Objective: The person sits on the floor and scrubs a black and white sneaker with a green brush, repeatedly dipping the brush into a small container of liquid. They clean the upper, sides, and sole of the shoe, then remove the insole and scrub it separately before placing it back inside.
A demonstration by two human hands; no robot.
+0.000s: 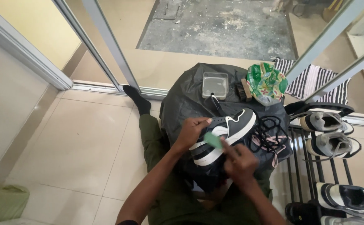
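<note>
A black and white sneaker (232, 125) lies on its side on a black plastic sheet (182, 98) over my lap. My left hand (192, 131) grips the sneaker at its heel end. My right hand (238, 160) is closed on a small green brush or sponge (213, 140) that touches the sneaker's white side. Loose black and pink laces (269, 133) lie just right of the shoe.
Beyond the sneaker sit a clear plastic tub (215, 84), a brown brush (245, 90) and a green patterned bowl (267, 82). A shoe rack (298, 166) with several shoes stands at right. A sliding door frame (107, 46) and a striped mat (315, 81) are ahead.
</note>
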